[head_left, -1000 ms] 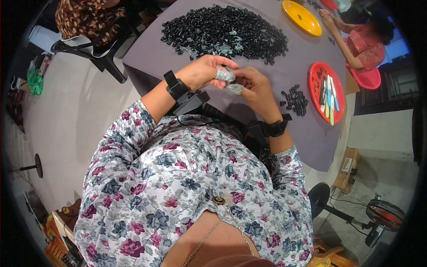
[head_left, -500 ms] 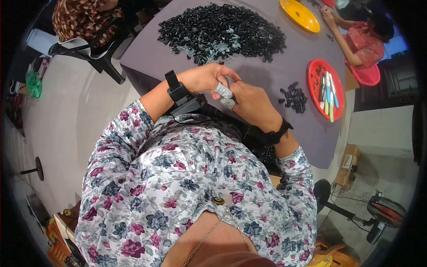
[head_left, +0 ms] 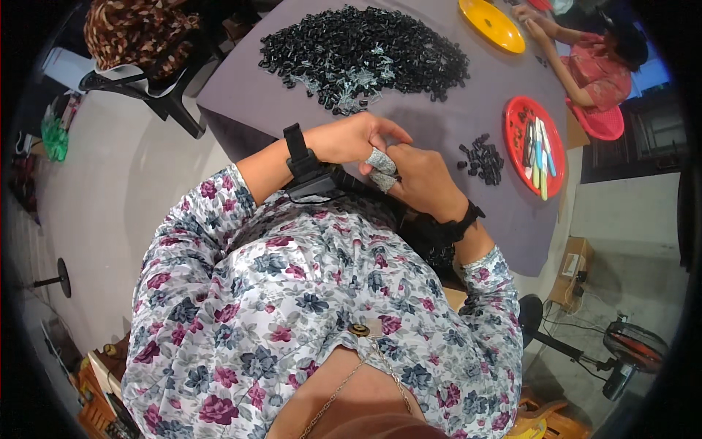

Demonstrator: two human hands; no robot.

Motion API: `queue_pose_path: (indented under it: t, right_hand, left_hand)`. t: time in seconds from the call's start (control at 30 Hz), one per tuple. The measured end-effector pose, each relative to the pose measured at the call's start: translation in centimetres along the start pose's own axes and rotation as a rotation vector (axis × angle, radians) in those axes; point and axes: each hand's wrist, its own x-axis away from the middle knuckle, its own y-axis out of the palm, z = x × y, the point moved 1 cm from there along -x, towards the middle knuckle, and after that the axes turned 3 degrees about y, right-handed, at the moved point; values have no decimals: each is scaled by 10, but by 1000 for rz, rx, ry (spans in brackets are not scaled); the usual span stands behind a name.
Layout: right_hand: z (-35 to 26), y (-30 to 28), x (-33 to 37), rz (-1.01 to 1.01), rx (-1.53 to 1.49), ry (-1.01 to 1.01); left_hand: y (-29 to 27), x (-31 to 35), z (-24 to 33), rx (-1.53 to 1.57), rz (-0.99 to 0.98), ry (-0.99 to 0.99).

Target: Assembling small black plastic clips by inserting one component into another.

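My left hand and my right hand meet over the table's near edge, fingers closed and pressed together. Silvery wrapping covers two fingers where they join. Whatever they grip is hidden among the fingers. Beyond them spreads a large pile of small black cylindrical pieces, with pale, clear slivers lying on its near side. Right of my hands sits a small heap of black pieces. Beside that heap, a red plate carries several knives and small dark bits.
A grey cloth covers the table. A yellow plate lies at the far right, near another person seated with hands at the table edge. A black chair stands at the left, and a fan at the lower right.
Both hands have shifted slightly right and nearer my body, still pressed together. The piles and plates look the same.
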Motion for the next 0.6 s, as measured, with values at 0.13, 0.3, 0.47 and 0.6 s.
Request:
queue_pose_path:
  t: [0.13,0.3,0.47,0.6]
  right_hand:
    - [6,3,0,26,53,0]
    - [-3,2,0,-8,62,115]
    - [-1,3,4,-42,62,86]
    - [10,9,13,-25,40,103]
  left_hand:
    - [3,4,-3,57,116,24]
    - [4,8,-7,146,159,57]
    - [6,7,-7,114,128,43]
    - [13,-3,-12,59,140,29]
